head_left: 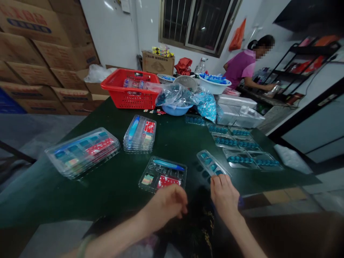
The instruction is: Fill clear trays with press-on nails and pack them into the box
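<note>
My left hand is curled into a loose fist at the near edge of the dark green table, just below a clear plastic blister tray that holds a blue pen, a red card and small pads. Whether the fist holds anything is hidden. My right hand pinches the near end of a narrow clear tray of blue pieces, which lies slanted on the table.
Stacks of filled trays lie to the left. More trays of blue pieces sit at the right. A red basket, bowls and bags stand at the back. Cardboard boxes line the left wall. Another person works at the far right.
</note>
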`<action>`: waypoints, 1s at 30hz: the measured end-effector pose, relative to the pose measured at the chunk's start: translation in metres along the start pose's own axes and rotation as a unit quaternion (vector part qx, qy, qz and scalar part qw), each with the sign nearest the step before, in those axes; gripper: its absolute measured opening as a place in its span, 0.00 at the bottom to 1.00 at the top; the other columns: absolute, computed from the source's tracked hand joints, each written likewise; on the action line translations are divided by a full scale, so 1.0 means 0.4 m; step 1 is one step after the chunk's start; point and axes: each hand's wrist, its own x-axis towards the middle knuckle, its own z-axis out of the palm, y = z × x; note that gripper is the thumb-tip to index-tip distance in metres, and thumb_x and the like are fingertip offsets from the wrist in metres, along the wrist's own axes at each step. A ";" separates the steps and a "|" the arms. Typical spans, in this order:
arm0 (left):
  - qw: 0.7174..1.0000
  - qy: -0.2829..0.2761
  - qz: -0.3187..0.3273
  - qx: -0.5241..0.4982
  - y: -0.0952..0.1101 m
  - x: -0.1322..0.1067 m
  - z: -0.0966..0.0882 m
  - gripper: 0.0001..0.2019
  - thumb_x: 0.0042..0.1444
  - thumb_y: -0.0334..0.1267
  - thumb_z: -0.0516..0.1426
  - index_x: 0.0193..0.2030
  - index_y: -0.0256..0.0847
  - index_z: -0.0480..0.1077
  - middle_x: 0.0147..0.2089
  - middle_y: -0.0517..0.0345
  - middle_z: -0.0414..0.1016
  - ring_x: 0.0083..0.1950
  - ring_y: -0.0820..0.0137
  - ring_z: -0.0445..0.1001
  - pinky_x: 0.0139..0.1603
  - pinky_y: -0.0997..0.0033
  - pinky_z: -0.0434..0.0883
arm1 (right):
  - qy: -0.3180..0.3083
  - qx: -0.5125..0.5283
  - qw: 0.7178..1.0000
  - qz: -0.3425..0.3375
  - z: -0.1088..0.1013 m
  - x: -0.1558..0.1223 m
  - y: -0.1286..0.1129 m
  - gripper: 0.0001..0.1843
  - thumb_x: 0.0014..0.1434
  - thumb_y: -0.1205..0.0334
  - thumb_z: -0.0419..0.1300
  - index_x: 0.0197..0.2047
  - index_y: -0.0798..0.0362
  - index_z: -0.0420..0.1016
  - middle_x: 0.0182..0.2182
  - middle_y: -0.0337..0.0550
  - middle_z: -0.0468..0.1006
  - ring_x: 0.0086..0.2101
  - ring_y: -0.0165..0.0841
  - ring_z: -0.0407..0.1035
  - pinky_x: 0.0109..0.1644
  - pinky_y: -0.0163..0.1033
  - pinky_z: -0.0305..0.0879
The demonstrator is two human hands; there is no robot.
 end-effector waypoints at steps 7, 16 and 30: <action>0.962 -0.007 0.030 -0.271 -0.023 0.093 0.086 0.29 0.37 0.35 0.68 0.48 0.40 0.66 0.49 0.49 0.66 0.50 0.61 0.68 0.49 0.62 0.63 | 0.054 0.047 0.994 -0.078 -0.144 -0.015 -0.106 0.07 0.58 0.70 0.51 0.30 0.54 0.68 0.24 0.43 0.66 0.29 0.35 0.60 0.30 0.40 0.51; 0.932 0.044 0.133 -0.334 0.017 0.008 -0.003 0.47 0.38 0.40 0.67 0.63 0.57 0.45 0.63 0.50 0.54 0.64 0.53 0.51 0.58 0.50 0.56 | 0.124 0.166 0.965 -0.162 -0.257 0.042 -0.277 0.10 0.55 0.73 0.50 0.33 0.56 0.71 0.24 0.45 0.69 0.28 0.37 0.61 0.30 0.41 0.54; 0.919 0.105 0.262 -0.276 0.139 -0.080 -0.212 0.44 0.42 0.64 0.56 0.63 0.48 0.48 0.61 0.42 0.59 0.63 0.49 0.52 0.60 0.45 0.50 | 0.129 0.326 0.934 -0.068 -0.200 0.058 -0.352 0.14 0.56 0.69 0.56 0.47 0.58 0.69 0.37 0.52 0.72 0.37 0.40 0.65 0.37 0.45 0.63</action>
